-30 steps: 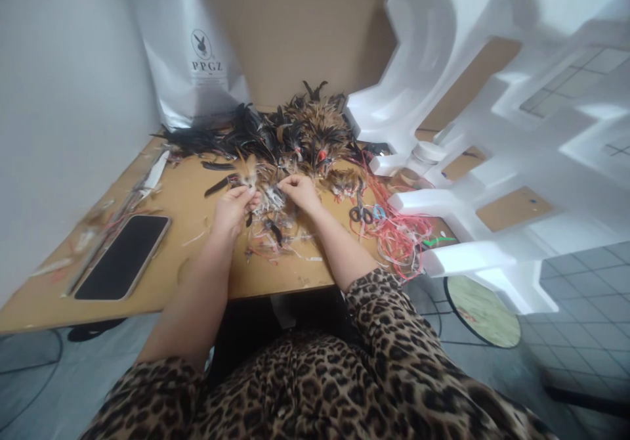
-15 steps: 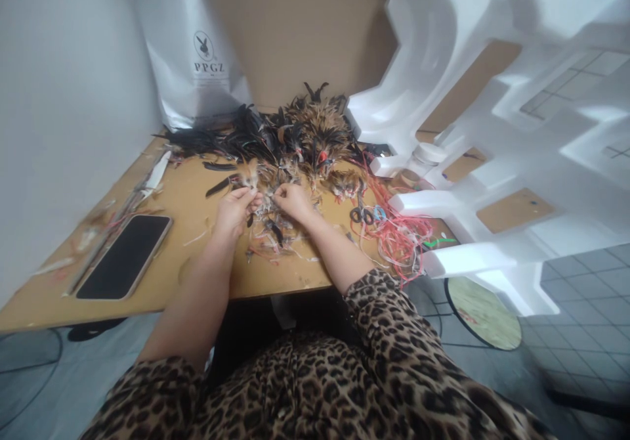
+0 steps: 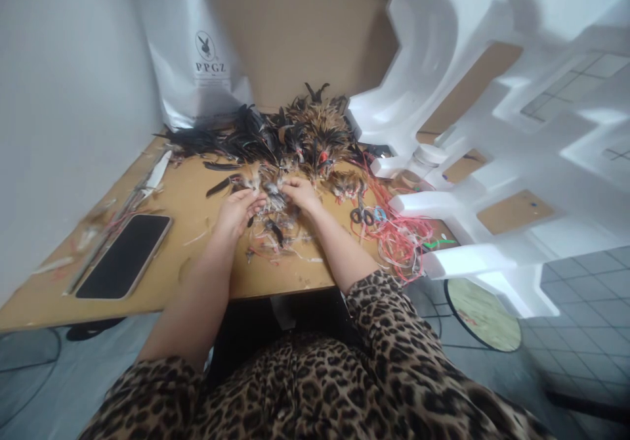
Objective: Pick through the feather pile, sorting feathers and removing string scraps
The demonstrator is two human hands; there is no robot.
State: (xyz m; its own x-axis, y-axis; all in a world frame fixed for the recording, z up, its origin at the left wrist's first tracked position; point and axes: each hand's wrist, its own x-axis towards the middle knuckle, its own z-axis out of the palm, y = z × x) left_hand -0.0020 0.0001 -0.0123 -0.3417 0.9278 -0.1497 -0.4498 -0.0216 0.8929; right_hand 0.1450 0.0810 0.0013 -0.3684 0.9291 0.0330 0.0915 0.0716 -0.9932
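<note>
My left hand (image 3: 238, 211) is closed in a pinch on small brown and tan feathers (image 3: 252, 176), whose fluffy tips stick up above the thumb and forefinger. To its right, my right hand (image 3: 300, 194) has its fingertips pinched at the edge of a loose heap of small grey and brown feathers (image 3: 275, 197); a feather seems to be between them, though it is hard to make out. Dark feathers (image 3: 221, 186) lie just beyond the left hand. Feather scraps and bits of string (image 3: 275, 236) are scattered in front of both hands.
Bundled black feathers (image 3: 246, 134) and brown feathers (image 3: 319, 121) line the table's back. Scissors (image 3: 362, 215) lie by tangled pink string (image 3: 401, 240) on the right, beside white foam packing (image 3: 457, 203). A phone (image 3: 125, 256) lies left; a silver bag (image 3: 191, 66) stands behind.
My right hand has moved slightly right and away from me, and its fingers are stretched further forward. The left hand has shifted slightly, keeping its pinch on the feathers.
</note>
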